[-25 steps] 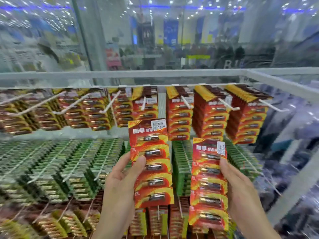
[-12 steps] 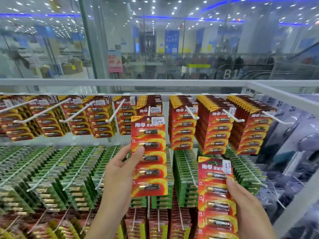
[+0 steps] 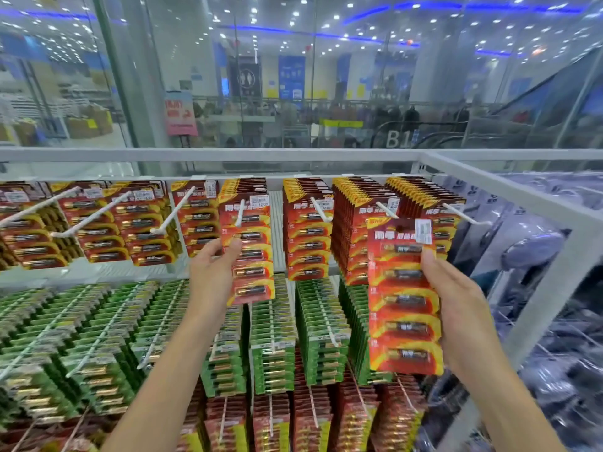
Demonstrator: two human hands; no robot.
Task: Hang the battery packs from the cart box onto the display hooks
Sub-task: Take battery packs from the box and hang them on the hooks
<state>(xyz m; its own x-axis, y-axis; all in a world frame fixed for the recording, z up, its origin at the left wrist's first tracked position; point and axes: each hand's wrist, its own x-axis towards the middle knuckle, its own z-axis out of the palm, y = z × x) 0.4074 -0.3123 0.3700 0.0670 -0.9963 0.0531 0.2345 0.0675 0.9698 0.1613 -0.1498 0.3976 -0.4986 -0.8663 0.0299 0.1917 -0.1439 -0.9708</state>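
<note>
While both your hands grip red battery packs, ref. all positions to the white display hook (image 3: 240,213) at centre of the top row.

Your left hand (image 3: 212,275) is just below-left of that hook; thumb (image 3: 232,247) on the front face and fingers behind pinch the left-hand pack (image 3: 248,252) at its left edge, approx. mid-height. Pack top sits at the hook, w/ the hook tip showing in front of the card; can't tell if it's fully threaded. Your right hand (image 3: 456,308) is well right of and lower than the hook; thumb on front, fingers curled behind, pinching the right-hand pack (image 3: 404,298) at its right edge. That pack hangs free, upright, in front of the stocked red packs (image 3: 308,230) right of the hook. Green packs (image 3: 107,337) fill the row below the hook.
</note>
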